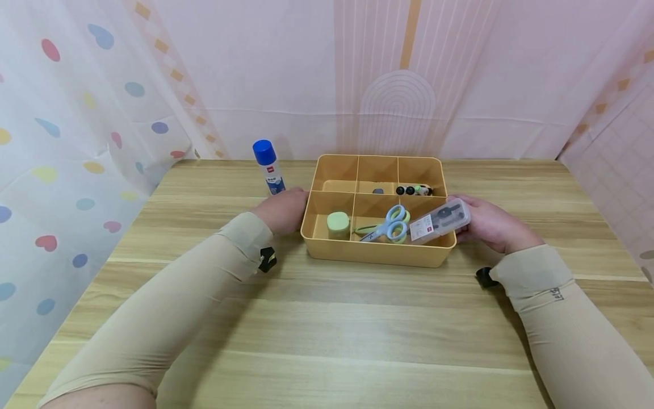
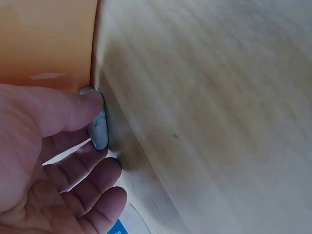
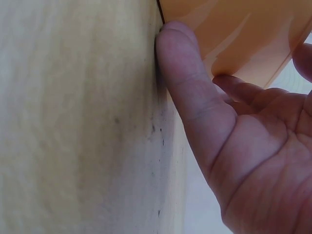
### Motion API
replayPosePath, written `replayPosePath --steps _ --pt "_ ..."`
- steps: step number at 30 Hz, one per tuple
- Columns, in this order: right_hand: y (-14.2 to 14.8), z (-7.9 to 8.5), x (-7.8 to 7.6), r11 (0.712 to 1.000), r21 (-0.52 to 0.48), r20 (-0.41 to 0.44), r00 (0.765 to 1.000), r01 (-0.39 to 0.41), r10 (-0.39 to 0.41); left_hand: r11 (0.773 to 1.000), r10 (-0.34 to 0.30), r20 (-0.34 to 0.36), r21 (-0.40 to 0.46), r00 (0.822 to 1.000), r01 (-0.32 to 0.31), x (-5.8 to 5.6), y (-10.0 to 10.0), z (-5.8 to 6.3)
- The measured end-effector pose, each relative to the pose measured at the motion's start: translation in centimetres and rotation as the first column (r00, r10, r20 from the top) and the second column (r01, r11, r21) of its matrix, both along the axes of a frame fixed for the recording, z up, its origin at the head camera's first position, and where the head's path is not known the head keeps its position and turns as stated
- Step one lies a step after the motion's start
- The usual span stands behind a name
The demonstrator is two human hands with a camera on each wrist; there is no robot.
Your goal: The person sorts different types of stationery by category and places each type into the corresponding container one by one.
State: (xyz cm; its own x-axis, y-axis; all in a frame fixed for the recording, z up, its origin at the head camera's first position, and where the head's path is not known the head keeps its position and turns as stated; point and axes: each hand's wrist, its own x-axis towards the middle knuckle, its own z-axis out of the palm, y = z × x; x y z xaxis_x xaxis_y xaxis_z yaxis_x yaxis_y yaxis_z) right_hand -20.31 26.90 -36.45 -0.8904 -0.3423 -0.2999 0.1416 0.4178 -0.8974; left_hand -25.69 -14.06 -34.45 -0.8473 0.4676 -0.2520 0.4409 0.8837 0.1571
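An orange divided storage box (image 1: 375,254) stands between the two hands. My left hand (image 1: 285,211) is at its left side; in the left wrist view the thumb and index finger pinch a small grey, round-ended piece (image 2: 99,127) low beside the box wall. The other fingers are loosely bent. My right hand (image 1: 493,224) touches the box's right side, thumb (image 3: 183,68) extended low along the wall and fingertips against it. Inside lie blue-handled scissors (image 1: 390,224), a pale green rounded block (image 1: 338,225) and a clear case (image 1: 439,220) leaning over the right edge.
A glue stick (image 1: 269,167) with a blue cap stands behind my left hand. Small black-ended items (image 1: 414,190) lie in the box's back right compartment. A patterned curtain (image 1: 286,74) hangs along the back edge of the wooden table (image 1: 357,341).
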Motion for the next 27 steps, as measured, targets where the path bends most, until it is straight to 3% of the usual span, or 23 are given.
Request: replayPosePath --steps 8,12,22,27 --pt "0.1 0.0 0.0 1.000 0.007 -0.001 1.000 -0.006 0.006 0.999 0.045 -0.004 -0.020 0.999 -0.045 -0.4 -0.2 -0.6" --pt "0.0 0.1 0.0 1.000 0.009 -0.005 1.000 -0.005 0.005 0.998 0.068 -0.007 -0.009 0.998 -0.068 -0.4 -0.4 -0.3" --pt "0.0 0.1 0.0 1.000 0.005 -0.007 1.000 -0.008 0.008 0.979 0.195 -0.039 0.071 0.980 -0.192 -0.9 -1.9 1.9" --pt "0.0 0.1 0.0 1.000 0.008 -0.005 1.000 -0.008 0.008 0.966 0.244 -0.032 0.100 0.969 -0.240 -0.3 -2.0 3.6"
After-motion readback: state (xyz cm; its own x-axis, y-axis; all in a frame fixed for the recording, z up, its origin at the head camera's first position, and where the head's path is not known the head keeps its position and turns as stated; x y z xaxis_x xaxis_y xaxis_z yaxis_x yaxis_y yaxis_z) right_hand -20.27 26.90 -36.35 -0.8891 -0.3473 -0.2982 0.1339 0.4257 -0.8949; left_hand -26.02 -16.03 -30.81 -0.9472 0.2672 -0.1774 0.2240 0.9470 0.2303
